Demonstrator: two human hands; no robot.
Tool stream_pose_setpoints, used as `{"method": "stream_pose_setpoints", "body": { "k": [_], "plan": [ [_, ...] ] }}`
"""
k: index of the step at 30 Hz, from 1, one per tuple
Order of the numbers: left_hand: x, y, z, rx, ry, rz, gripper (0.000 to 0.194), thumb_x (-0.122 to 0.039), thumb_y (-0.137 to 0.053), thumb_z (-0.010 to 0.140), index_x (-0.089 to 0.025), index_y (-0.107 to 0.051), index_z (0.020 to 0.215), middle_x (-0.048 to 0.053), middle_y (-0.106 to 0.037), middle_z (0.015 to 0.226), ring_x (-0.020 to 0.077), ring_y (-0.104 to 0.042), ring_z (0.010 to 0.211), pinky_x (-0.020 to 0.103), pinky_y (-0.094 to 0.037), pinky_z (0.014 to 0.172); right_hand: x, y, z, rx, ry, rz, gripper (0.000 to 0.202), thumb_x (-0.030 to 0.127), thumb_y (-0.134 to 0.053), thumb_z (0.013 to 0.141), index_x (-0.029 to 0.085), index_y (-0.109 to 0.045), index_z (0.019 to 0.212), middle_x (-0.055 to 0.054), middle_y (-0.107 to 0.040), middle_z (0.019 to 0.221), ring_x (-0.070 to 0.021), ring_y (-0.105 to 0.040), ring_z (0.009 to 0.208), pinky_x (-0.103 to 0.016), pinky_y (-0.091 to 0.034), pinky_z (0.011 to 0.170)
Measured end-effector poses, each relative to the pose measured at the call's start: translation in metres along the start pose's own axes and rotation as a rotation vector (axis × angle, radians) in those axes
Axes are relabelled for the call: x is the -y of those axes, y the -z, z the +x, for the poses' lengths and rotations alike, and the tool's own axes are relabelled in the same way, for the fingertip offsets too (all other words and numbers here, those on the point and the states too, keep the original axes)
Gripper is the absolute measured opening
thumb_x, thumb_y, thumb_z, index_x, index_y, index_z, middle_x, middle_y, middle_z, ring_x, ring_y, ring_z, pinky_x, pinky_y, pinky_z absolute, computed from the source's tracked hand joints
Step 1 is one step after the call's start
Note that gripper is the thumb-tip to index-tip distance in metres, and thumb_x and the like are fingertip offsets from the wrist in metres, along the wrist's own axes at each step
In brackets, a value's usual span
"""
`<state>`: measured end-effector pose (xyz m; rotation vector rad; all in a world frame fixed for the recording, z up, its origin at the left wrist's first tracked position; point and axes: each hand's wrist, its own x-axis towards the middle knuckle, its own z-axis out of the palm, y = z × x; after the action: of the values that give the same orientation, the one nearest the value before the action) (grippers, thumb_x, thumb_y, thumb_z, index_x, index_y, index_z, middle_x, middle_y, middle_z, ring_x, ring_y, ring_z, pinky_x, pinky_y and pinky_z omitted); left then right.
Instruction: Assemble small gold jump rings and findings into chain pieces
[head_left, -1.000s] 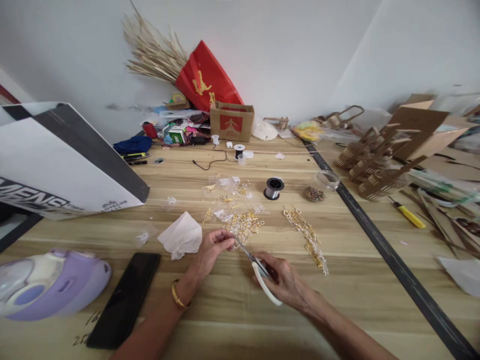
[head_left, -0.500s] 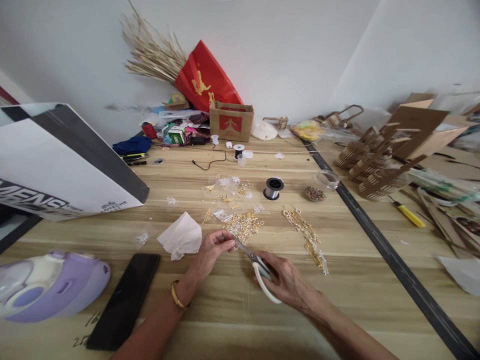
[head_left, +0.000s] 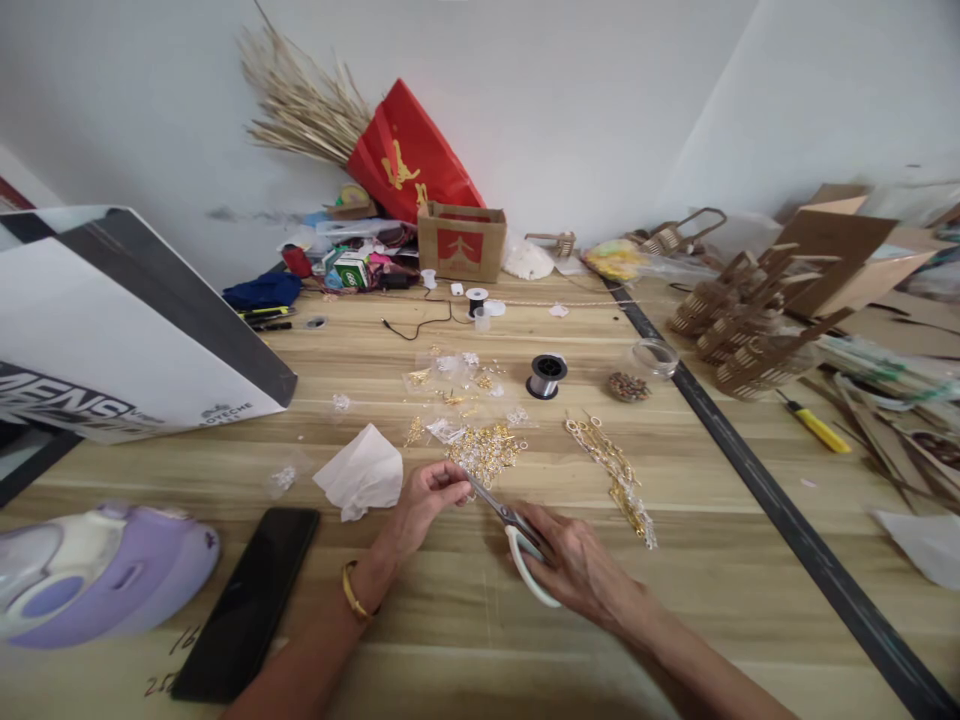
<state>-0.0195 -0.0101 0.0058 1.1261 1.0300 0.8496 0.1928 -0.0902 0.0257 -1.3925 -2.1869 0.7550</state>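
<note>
1. The scissors (head_left: 509, 516), just below the middle of the frame, look light and stiff, with blades (head_left: 486, 493) that are probably slick; best held by the pale handles (head_left: 520, 566), clear of the edges.
2. The right hand (head_left: 581, 565) has its grip closed around those handles; the blades reach toward the upper left, up to the left hand (head_left: 424, 498).
3. The left hand's grip is pinched together (anything between is too small to tell).
4. Gold and silver pieces (head_left: 489, 450) lie just above it, likely light and easily scattered; pinch them singly.
</note>
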Motion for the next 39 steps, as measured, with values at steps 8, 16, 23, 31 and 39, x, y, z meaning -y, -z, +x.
{"method": "stream_pose_setpoints", "body": {
  "k": [8, 16, 23, 31, 39],
  "plan": [
    [0.005, 0.0, 0.001, 0.021, 0.004, -0.009, 0.013, -0.021, -0.07, 0.065, -0.013, -0.062, 0.07, -0.001, -0.06, 0.063, 0.0088, -0.053, 0.058, 0.02, -0.042, 0.059, -0.001, -0.006, -0.001, 0.027, -0.014, 0.038, 0.026, 0.018, -0.047, 0.087, 0.021, -0.051, 0.113, -0.005, -0.066, 0.091, -0.0164, -0.063, 0.079, -0.024, -0.046, 0.07],
    [0.0, -0.002, 0.0, 0.02, -0.003, 0.022, 0.014, -0.024, -0.07, 0.066, -0.013, -0.062, 0.069, 0.0, -0.06, 0.063, 0.0103, -0.053, 0.06, 0.022, -0.042, 0.061, -0.001, -0.01, -0.002, 0.044, -0.003, 0.02, 0.029, 0.014, -0.045, 0.087, 0.02, -0.047, 0.115, -0.005, -0.066, 0.088, -0.0173, -0.064, 0.075, -0.024, -0.046, 0.066],
    [-0.008, 0.003, 0.0, -0.065, -0.019, -0.067, 0.016, -0.022, -0.073, 0.062, -0.013, -0.063, 0.07, -0.001, -0.061, 0.062, 0.0092, -0.053, 0.058, 0.021, -0.042, 0.059, 0.003, 0.011, 0.0, 0.033, -0.07, -0.114, 0.025, 0.021, -0.042, 0.089, 0.021, -0.05, 0.112, -0.005, -0.066, 0.085, -0.0177, -0.064, 0.073, -0.025, -0.043, 0.062],
    [-0.017, 0.008, 0.002, -0.093, -0.055, -0.333, 0.019, -0.022, -0.077, 0.058, -0.012, -0.064, 0.068, 0.0, -0.063, 0.064, 0.0098, -0.055, 0.06, 0.023, -0.044, 0.062, 0.013, 0.021, -0.003, 0.225, 0.078, -0.496, 0.018, 0.024, -0.056, 0.084, 0.024, -0.058, 0.101, -0.004, -0.061, 0.084, -0.0161, -0.059, 0.069, -0.023, -0.034, 0.056],
    [-0.017, 0.003, -0.001, -0.076, -0.063, -0.219, 0.019, -0.023, -0.076, 0.059, -0.012, -0.065, 0.07, 0.0, -0.062, 0.063, 0.0098, -0.054, 0.061, 0.023, -0.042, 0.064, 0.024, 0.01, -0.007, 0.228, 0.165, -0.444, 0.017, 0.027, -0.056, 0.085, 0.023, -0.054, 0.101, -0.003, -0.06, 0.088, -0.0178, -0.059, 0.077, -0.024, -0.037, 0.06]
  ]
}}
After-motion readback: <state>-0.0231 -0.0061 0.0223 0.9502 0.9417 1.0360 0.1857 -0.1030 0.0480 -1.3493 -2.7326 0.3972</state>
